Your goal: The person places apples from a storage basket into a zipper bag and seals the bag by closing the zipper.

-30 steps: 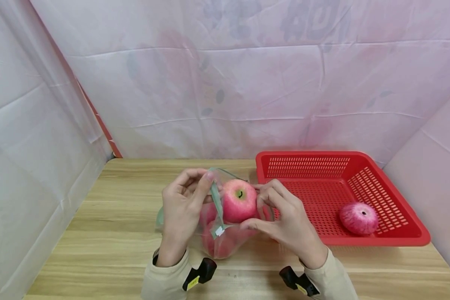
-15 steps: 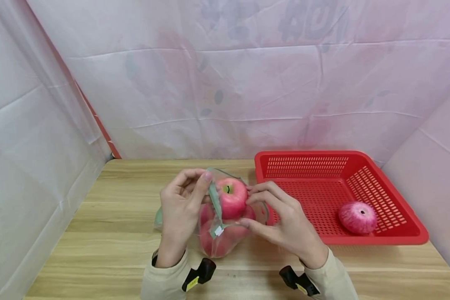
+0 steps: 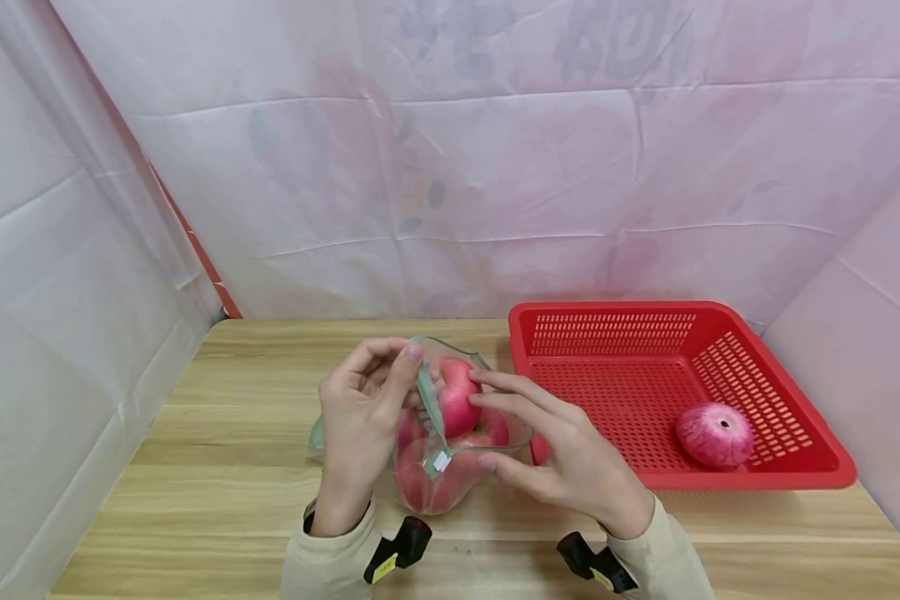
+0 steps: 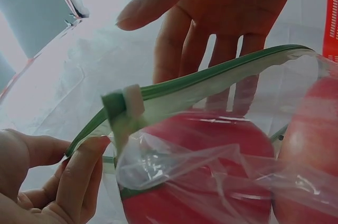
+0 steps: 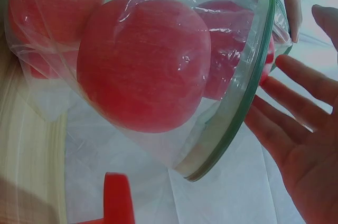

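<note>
A clear zip bag with a green zip edge and a white slider stands on the table, holding several red apples. My left hand pinches the green edge at the bag's left side, between thumb and fingers. At the bag's mouth sits the topmost apple, above the others. My right hand has its fingers stretched into the mouth, the fingertips at that apple's right side. Its thumb lies apart, near the front of the zip edge. The far side of the top apple is hidden.
Right of the bag stands a red plastic basket with slotted walls. One striped pink-and-white round fruit lies in its right part. The wooden table is enclosed by pale cloth walls behind and at the sides.
The top apple has moved left and a little deeper into the bag's mouth. My right hand has gone from gripping it to straight fingers against its side. The left hand has kept its pinch.
</note>
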A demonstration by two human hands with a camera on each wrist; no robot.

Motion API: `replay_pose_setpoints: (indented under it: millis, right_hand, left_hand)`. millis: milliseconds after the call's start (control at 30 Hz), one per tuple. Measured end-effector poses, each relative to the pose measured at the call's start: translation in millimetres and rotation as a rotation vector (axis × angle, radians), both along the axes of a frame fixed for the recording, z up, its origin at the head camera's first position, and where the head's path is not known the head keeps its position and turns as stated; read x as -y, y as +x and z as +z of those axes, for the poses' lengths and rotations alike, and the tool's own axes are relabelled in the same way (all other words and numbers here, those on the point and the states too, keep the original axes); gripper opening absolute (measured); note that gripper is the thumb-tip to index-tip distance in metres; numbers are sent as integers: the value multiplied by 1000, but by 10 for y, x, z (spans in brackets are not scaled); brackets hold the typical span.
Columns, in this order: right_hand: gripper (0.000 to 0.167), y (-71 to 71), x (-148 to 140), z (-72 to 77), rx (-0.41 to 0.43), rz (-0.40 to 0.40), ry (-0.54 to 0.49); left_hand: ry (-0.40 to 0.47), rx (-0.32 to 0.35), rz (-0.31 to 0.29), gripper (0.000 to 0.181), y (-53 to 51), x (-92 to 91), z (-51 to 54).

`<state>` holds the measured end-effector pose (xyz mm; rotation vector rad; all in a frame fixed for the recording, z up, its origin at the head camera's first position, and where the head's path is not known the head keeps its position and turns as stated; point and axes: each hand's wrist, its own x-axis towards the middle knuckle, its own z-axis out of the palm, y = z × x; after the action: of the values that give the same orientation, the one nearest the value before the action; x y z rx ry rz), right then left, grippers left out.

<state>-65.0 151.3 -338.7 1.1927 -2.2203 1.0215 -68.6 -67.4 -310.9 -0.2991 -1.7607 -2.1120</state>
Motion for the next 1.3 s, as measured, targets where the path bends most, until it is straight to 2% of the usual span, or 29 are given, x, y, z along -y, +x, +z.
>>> replay_pose_setpoints:
  millis: [133, 267, 400, 533, 733, 833, 967, 1067, 1200, 1300]
  right_hand:
    - [46, 18, -15, 17, 42, -2, 49]
    - [46, 25, -67, 44, 72, -10, 61]
    - [44, 21, -113, 71, 43, -3, 36]
    - [38, 36, -160, 97, 8, -9, 36]
    - [40, 56, -419, 175, -26, -89, 88]
    - [46, 55, -647, 245, -24, -187, 151]
    - [50, 38, -1015, 309, 90, -361, 314]
    - [42, -39, -1332, 282, 220, -463, 452]
    - [47, -199, -1765, 169, 393, -529, 579]
    - [49, -294, -2028, 79, 457, -549, 634]
  left_hand:
    - [6, -20, 16, 15, -6, 19, -6]
    - [47, -48, -13, 16, -3, 37, -3]
    - [68, -58, -23, 15, 0, 59, 7]
    - [52, -53, 18, 16, 6, 89, 15]
    - [42, -11, 66, 18, 31, 139, 46]
    - [40, 7, 78, 16, 43, 162, 58]
    - [42, -2, 98, 17, 37, 173, 58]
    - [49, -18, 120, 17, 25, 183, 57]
    - [61, -37, 138, 17, 18, 191, 62]
    - [79, -65, 143, 17, 16, 188, 63]
